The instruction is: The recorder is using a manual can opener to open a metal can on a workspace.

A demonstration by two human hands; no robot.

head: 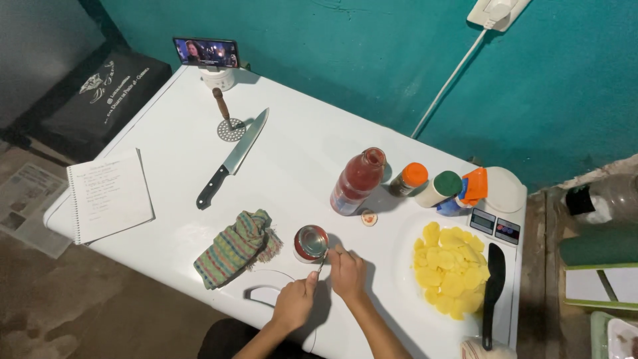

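Red tin can [311,243] near centre on white table [299,153], right hand [347,272] touching it, left hand [295,302] fingers pinching a small tool [320,264], red bottle [357,181] beyond, orange-capped jar [409,178] and green-capped jar [440,188] right.

We see the white tabletop [299,159] brightly and evenly lit from above, almost washed out near its middle, while the floor at 8 o'clock sinks into dimness. Shadows are short and soft, falling toward 4 o'clock beside the red bottle [357,181]. The wide lens bows the table edges. Focus holds well; the notebook's [109,194] writing is perhaps too small to resolve.
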